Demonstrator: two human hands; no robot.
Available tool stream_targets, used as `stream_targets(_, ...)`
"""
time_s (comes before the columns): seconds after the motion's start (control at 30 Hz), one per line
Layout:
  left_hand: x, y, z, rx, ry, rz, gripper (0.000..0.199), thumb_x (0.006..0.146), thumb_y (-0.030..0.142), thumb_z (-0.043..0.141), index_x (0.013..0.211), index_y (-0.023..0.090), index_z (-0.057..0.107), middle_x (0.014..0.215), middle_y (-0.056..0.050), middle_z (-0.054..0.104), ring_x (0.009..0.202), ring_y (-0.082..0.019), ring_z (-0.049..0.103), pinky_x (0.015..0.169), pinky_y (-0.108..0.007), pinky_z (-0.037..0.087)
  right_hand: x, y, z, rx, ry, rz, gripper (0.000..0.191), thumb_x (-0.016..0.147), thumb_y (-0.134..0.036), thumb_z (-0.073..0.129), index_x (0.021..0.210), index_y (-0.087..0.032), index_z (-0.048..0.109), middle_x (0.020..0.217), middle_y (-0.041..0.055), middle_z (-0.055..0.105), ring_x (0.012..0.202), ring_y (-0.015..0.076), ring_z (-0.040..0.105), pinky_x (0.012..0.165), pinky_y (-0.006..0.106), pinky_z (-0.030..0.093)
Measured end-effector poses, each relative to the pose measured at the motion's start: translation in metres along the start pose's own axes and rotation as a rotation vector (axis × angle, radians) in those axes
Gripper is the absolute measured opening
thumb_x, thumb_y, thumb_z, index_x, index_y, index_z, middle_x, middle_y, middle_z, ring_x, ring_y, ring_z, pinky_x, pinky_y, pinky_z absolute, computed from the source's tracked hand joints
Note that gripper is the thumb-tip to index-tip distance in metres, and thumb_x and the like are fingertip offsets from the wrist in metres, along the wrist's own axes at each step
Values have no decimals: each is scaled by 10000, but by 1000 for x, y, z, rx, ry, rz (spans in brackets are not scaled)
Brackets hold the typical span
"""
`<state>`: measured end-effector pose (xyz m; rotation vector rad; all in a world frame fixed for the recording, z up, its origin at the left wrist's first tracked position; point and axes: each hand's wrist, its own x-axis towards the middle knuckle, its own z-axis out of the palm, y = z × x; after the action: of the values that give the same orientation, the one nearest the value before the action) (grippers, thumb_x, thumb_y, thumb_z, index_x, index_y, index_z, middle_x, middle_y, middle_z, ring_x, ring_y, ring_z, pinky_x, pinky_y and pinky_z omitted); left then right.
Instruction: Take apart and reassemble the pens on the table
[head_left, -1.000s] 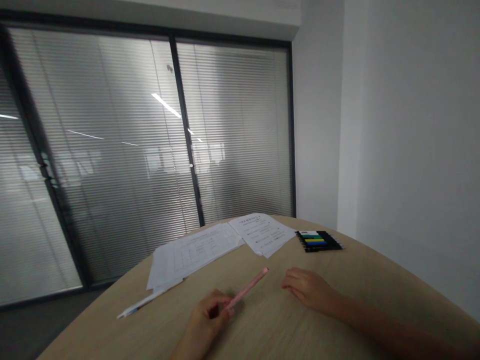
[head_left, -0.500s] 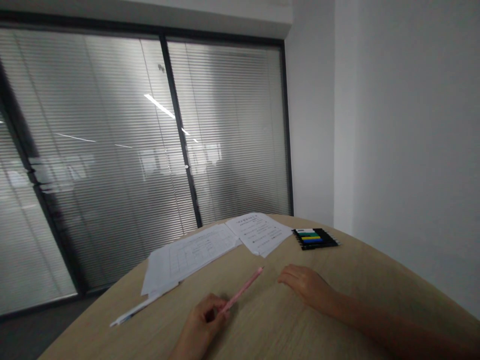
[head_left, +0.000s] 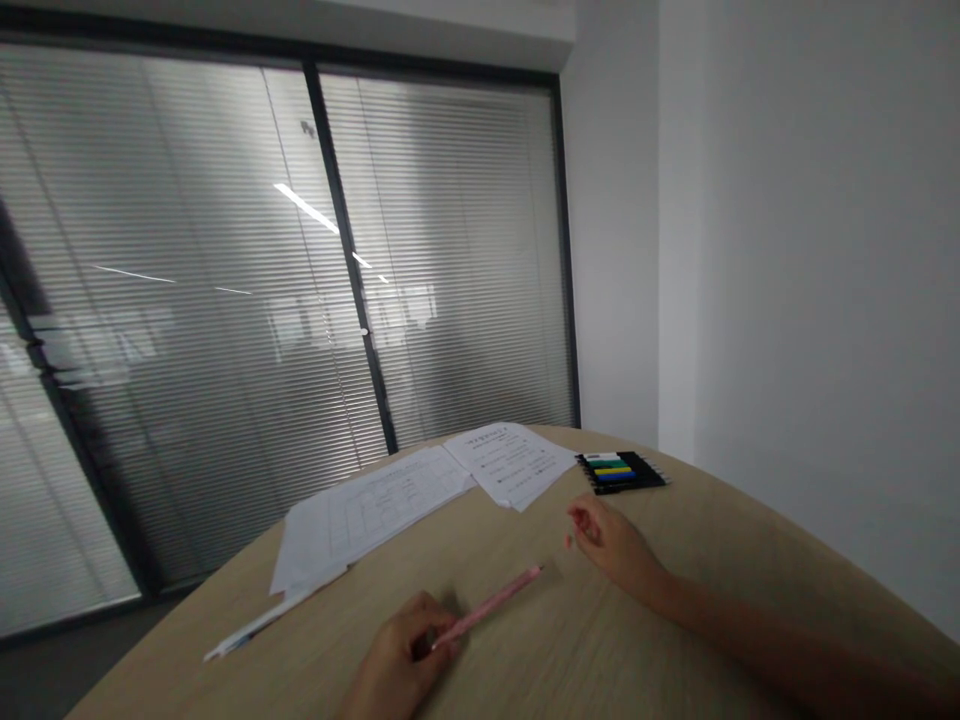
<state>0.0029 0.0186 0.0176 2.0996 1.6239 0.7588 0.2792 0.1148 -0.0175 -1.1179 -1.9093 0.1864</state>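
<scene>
On the wooden surface [head_left: 697, 610], the left hand [head_left: 397, 655] grips the near end of a pink pen [head_left: 491, 605], which looks light and stiff, best held by its slim barrel. The right hand [head_left: 607, 545] is loosely curled; whether it holds anything is unclear.

The room is dim and grey, with pale light glowing through the slatted blinds [head_left: 187, 300] and thin ceiling-light streaks [head_left: 304, 208] glaring on the glass. A soft shadow lies by the left hand [head_left: 397, 650] on the tabletop [head_left: 637, 620], and the wide lens bows the edges
</scene>
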Motion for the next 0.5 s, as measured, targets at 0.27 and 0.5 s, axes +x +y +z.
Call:
stream_targets(0.27,4,-8,2,2,21,-10,213,704,339,491,671,184,633,629,21,508,572,-128,456,538,-219,346,13,-3,11,732,51,303,303,640,-249,511,898,-233,352,656,-74,459,467,114,556,416,225,380)
stream_targets(0.5,3,-7,4,44,55,-38,209,710,329,486,656,189,631,613,26,512,557,-125,451,524,-212,344,9,-22,1,1009,-200,387,332,578,-215,570,849,-223,378,686,-76,497,538,104,585,455,204,377)
